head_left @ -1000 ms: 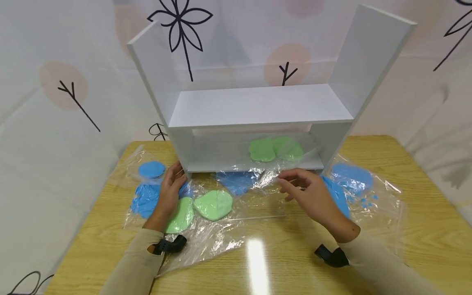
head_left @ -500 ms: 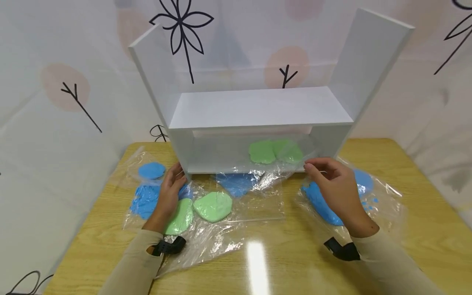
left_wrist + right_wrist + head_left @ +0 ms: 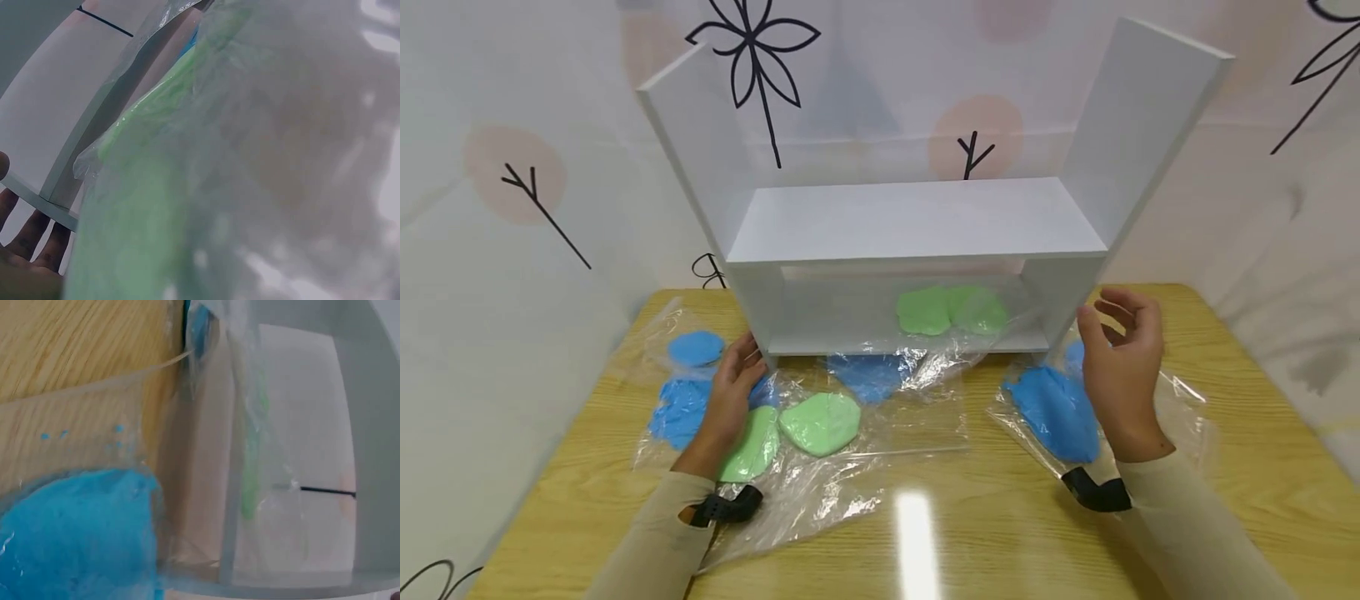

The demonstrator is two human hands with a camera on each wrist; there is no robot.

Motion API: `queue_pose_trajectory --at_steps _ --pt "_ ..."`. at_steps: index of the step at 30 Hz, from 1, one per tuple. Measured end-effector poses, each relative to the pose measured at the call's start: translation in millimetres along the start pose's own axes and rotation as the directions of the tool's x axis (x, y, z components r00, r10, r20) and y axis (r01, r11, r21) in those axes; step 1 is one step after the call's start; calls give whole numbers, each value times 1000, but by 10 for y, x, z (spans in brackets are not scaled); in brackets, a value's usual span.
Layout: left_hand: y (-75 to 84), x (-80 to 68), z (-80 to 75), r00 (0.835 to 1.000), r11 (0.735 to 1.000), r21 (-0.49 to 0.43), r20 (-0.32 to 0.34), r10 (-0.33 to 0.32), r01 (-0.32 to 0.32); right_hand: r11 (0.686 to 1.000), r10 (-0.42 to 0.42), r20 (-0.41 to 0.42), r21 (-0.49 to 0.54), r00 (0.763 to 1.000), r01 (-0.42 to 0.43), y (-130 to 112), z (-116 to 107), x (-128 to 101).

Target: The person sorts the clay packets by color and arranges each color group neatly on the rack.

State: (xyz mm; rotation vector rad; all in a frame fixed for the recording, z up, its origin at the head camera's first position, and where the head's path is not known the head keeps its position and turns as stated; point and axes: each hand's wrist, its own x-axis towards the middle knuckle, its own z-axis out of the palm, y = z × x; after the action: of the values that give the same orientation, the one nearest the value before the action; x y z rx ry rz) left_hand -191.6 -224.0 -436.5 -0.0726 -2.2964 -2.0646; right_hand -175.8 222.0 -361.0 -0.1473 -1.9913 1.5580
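A white shelf unit (image 3: 917,221) stands on the table. My left hand (image 3: 730,392) grips the lower left side panel; in the left wrist view, its fingers (image 3: 53,250) lie behind the panel edge. My right hand (image 3: 1123,367) is beside the right panel, thumb and fingers loosely bent, holding nothing. Near it lies a blue flat slab (image 3: 1056,412) in a clear plastic bag. Two green slabs (image 3: 925,310) in clear plastic overlap the lower compartment. Another green slab (image 3: 820,423) lies bagged in front, close to my left hand.
Blue pieces (image 3: 681,412) in clear bags lie left of the shelf, with a blue disc (image 3: 696,348) behind them. A blue patch (image 3: 872,377) shows under plastic in front of the shelf. The wooden table (image 3: 977,533) reaches toward patterned wall cloth (image 3: 865,92).
My right hand has moved right, away from the clear plastic at the shelf's front, to the right panel, uncovering the blue slab there. My left hand has stayed at the left panel.
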Motion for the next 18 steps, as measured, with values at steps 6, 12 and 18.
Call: queue_pose_trajectory --at_steps 6,12,18 --pt "16 -17 -22 1000 1000 -4 2 -1 1 986 130 191 -130 973 -107 126 -24 57" --pt "36 -15 -4 1000 1000 4 -12 -24 25 984 134 271 -150 953 -96 172 -32 59" --pt "53 12 2 1000 999 -51 -12 8 -9 983 104 262 -175 959 -59 245 -39 93"
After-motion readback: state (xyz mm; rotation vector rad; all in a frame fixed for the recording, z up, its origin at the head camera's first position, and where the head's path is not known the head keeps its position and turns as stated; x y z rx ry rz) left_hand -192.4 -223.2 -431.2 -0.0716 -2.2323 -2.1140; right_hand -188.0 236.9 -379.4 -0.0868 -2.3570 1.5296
